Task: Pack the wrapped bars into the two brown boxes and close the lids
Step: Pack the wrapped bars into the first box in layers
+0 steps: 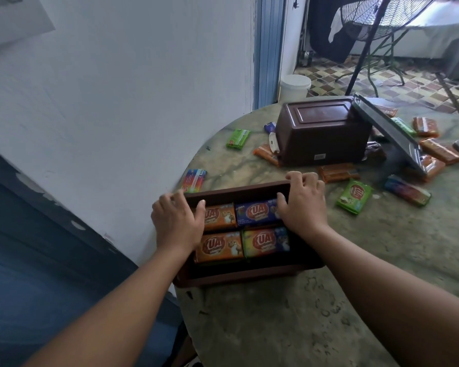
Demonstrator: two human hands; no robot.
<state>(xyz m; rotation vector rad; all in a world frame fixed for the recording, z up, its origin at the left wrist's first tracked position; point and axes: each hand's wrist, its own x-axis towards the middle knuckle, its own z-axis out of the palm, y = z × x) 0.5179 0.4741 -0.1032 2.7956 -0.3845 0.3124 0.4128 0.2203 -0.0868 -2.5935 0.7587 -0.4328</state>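
Note:
An open brown box (239, 278) stands at the table's near left edge, holding several wrapped bars, among them an orange bar (219, 246) and a blue bar (257, 213). My left hand (176, 221) grips its left wall, thumb inside. My right hand (304, 205) grips the far right corner, thumb inside over the bars. A second brown box (321, 133) lies on its side farther back, its dark lid (387, 131) hanging open to the right. Loose bars lie around it: a green bar (354, 196), orange bars (338, 172) and more.
The round mottled table (355, 260) stands against a white wall (117, 102). A green bar (237, 138) and a rainbow-coloured bar (194, 180) lie near the table's left rim. A white bucket (294, 86) and a fan stand (366, 43) are on the tiled floor behind.

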